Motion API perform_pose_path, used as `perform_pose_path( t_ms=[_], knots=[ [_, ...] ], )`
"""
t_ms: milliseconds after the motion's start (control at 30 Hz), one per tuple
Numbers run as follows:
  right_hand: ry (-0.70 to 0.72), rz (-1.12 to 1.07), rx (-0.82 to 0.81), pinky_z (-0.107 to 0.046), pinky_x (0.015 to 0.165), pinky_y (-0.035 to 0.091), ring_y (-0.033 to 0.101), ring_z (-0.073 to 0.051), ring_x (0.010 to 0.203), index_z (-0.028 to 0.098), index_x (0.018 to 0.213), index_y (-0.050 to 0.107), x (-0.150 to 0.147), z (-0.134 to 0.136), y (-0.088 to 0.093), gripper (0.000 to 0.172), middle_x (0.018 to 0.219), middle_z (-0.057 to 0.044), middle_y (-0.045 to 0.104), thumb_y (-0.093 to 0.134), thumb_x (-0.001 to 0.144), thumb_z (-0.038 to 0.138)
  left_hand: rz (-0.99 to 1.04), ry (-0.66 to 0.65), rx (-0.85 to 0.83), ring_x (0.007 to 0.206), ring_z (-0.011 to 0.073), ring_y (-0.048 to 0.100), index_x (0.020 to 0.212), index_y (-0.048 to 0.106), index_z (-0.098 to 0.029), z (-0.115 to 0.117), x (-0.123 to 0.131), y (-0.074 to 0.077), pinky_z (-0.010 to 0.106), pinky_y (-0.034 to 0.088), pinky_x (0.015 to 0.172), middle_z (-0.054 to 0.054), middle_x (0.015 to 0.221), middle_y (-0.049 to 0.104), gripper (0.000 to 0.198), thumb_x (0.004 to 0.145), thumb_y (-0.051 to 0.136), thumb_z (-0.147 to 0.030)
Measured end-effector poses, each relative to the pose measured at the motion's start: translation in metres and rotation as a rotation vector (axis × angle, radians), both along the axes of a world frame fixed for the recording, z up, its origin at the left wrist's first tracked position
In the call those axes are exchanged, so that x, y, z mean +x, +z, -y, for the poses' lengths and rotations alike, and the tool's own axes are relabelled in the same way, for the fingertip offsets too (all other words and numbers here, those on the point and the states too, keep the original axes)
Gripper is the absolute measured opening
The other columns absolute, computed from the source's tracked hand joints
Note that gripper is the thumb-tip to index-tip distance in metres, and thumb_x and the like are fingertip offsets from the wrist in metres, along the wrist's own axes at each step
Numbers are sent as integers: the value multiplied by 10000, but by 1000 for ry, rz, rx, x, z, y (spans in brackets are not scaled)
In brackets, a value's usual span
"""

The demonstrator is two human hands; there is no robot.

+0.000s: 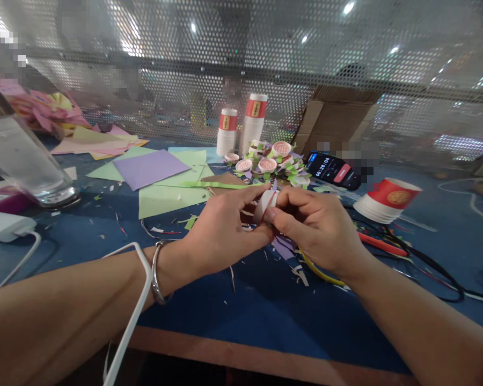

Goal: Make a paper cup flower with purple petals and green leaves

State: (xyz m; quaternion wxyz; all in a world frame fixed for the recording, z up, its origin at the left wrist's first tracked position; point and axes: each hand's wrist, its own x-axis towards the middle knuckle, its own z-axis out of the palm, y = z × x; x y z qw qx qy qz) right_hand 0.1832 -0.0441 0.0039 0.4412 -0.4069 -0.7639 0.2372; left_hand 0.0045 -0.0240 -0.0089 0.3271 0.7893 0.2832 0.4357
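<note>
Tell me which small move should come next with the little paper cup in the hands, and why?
Probably rotate the small paper cup slightly. The left hand and the right hand both pinch it above the blue table, and fingers cover most of it, so turning would expose another side.

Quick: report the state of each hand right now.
Left hand: closed, fingertips pinching the white-and-red paper piece.
Right hand: closed, gripping the same paper piece from the other side.

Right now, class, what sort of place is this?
Probably a paper-craft workbench: coloured paper sheets and snippings on the blue table, stacks of paper cups, a perforated screen behind; left hand and right hand pinch a cut cup.
</note>
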Motion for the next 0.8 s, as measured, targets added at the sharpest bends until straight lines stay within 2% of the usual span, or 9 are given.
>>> perform_pose_path(
  t_ms=[233,467,633,800],
  knots=[
    [2,6,-8,-250,499,323,413,-89,562,191,682,596,-2,1,2,194,626,44,533,627,873,195,-56,88,70,776,142,636,859,658,-155,3,1,1,246,572,709,9,793,669,90,787,612,-180],
    [-34,53,-22,-279,590,429,527,-139,645,186,735,636,-2,2,-1,172,704,-12,644,617,895,249,-71,97,48,760,134,599,825,616,-159,5,1,0,255,554,687,22,849,687,41,793,600,-178],
    [-34,67,8,-274,610,448,562,-142,664,180,766,661,-1,4,-1,176,728,-13,666,623,924,248,-88,55,12,720,119,534,904,623,-155,9,0,1,258,543,690,-16,781,594,122,788,586,-153],
    [-36,81,28,-267,595,440,575,-144,682,197,795,655,0,6,0,213,755,-12,657,621,979,298,-113,58,-24,769,132,584,929,620,-165,9,-2,1,269,535,758,-18,784,606,97,845,575,-186]
  ],
)
